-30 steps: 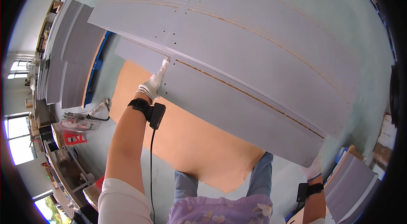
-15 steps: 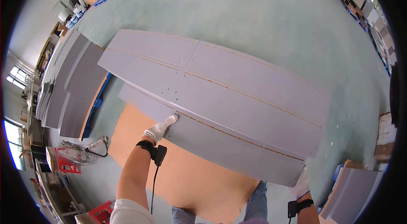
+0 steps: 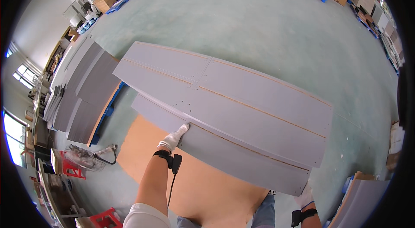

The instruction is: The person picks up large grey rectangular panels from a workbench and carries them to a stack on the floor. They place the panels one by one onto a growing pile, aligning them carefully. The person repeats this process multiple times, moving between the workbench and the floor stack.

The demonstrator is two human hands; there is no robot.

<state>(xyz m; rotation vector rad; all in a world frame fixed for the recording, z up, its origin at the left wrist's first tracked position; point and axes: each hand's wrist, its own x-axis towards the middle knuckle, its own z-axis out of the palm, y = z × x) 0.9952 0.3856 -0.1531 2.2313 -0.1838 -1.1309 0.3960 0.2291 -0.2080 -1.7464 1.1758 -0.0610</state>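
Observation:
A long flat grey panel (image 3: 246,156) with a brown groove lies nearest me, low over a tan sheet. My left hand (image 3: 175,136), in a white glove, grips its left end, thumb on top and the other fingers hidden underneath. At the panel's right end is my right hand (image 3: 305,197), also gloved and closed on the edge; most of its fingers are hidden. Just beyond, a wider grey panel surface (image 3: 259,98) shows similar grooves and small holes. Another grey piece (image 3: 158,111) lies to the left of my left hand.
A tall stack of grey panels (image 3: 93,81) stands on a blue pallet at left. The tan sheet (image 3: 147,154) spreads beneath my arms. A fan (image 3: 86,156) lies by a red stool (image 3: 72,167). More panels (image 3: 361,200) stand at lower right; boxes on pallets line the far floor.
The view has tilted up and shifted, so everything sits lower in it and more far floor shows. Both hands keep their places on the near panel.

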